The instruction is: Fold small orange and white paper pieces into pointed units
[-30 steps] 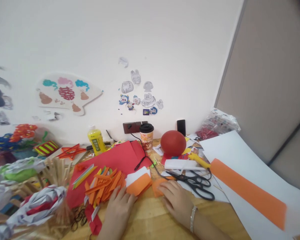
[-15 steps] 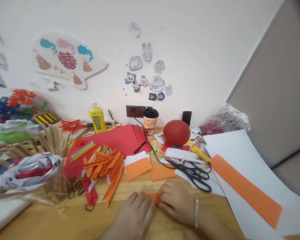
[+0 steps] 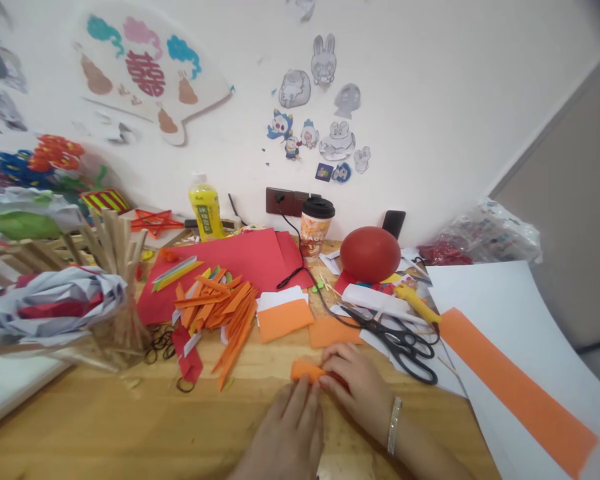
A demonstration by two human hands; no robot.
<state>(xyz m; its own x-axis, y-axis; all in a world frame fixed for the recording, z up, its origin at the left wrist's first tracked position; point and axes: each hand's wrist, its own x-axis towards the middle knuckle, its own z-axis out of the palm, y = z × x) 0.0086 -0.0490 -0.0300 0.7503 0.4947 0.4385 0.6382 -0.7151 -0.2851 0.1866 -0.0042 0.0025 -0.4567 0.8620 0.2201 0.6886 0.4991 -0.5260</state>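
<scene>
A small piece of orange paper (image 3: 306, 369) is curled up off the wooden table between my hands. My left hand (image 3: 293, 430) presses at its near edge, fingers close together and the thumb hidden. On its right end, my right hand (image 3: 356, 387) has the paper pinched between bent fingers and thumb; a bracelet (image 3: 394, 425) circles that wrist. Just beyond lie two flat orange paper rectangles (image 3: 285, 320), one partly over white paper. Black scissors (image 3: 397, 340) rest to the right of them, and a heap of folded orange paper strips (image 3: 220, 303) lies to the left.
Red paper sheets (image 3: 230, 257), a yellow-labelled bottle (image 3: 207, 208), a lidded paper cup (image 3: 316, 230) and a red egg-shaped object (image 3: 370, 255) stand towards the wall. A long orange strip (image 3: 515, 387) crosses white sheets (image 3: 485, 293) at right. Wooden sticks (image 3: 113, 250) stand left.
The orange paper, flat under my fingers before, now curls upward. My left hand has drawn back towards me, showing more of the paper. The view has tilted down and shifted left.
</scene>
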